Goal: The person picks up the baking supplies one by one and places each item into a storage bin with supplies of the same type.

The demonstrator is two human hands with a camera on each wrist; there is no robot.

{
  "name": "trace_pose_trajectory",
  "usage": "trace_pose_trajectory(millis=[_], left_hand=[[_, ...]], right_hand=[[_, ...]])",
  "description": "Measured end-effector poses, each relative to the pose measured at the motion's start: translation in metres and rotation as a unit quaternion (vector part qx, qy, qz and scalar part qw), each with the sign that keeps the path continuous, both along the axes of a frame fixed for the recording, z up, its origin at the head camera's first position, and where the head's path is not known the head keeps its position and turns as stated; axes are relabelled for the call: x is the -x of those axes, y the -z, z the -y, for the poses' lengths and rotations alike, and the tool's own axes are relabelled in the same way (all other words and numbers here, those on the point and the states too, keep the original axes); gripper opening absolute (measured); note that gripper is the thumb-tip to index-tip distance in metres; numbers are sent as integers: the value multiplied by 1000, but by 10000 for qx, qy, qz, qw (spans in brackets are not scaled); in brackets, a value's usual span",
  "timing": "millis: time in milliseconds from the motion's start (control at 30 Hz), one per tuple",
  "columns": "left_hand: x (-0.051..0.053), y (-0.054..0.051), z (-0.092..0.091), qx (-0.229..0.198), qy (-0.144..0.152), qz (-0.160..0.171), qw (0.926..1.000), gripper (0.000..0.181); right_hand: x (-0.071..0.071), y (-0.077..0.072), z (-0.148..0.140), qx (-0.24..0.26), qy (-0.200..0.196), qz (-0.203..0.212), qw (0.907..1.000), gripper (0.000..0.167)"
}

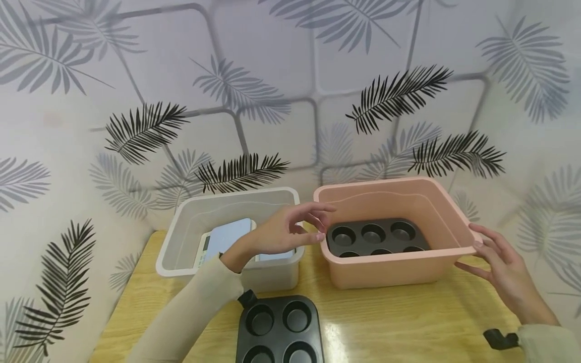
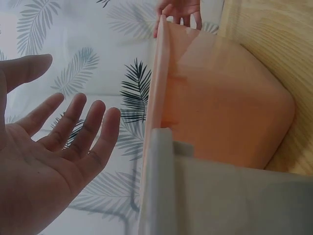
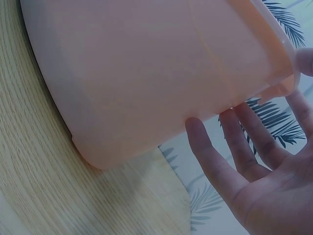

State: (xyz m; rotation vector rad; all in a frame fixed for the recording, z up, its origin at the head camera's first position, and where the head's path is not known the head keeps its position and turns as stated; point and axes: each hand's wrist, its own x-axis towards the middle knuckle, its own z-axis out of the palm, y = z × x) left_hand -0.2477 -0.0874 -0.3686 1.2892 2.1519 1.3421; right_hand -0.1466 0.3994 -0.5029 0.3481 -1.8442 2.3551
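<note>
My left hand (image 1: 290, 229) hovers over the right end of a pale grey bin (image 1: 179, 247), close to the left rim of a pink bin (image 1: 386, 272). Its fingers are loosely bent and hold nothing; the left wrist view shows the palm (image 2: 44, 156) apart from both bins. At the pink bin's right end, my right hand (image 1: 506, 269) touches the rim and outer wall with spread, fairly straight fingers (image 3: 203, 142). Inside the pink bin lies a dark muffin tin (image 1: 358, 242), its front part hidden by the wall.
A second dark muffin tin (image 1: 279, 310) lies on the wooden table (image 1: 381, 327) in front, cut off by the frame's bottom. Light blue items (image 1: 229, 234) sit in the grey bin, partly covered by my left arm. A leaf-patterned wall covering (image 1: 272, 60) rises behind.
</note>
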Motion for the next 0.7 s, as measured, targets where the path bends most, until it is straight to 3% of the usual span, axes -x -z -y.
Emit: trace_pose_trajectory(millis=[367, 500, 700], left_hand=[[-21, 10, 16, -128, 159, -159, 9997, 55], [-27, 13, 21, -187, 172, -77, 9996, 54], [-39, 18, 28, -23, -37, 174, 9998, 57]], right_hand=[[0, 0, 0, -19, 70, 64, 10000, 52], [0, 0, 0, -8, 86, 55, 9999, 52], [-1, 1, 0, 1, 82, 56, 10000, 52]])
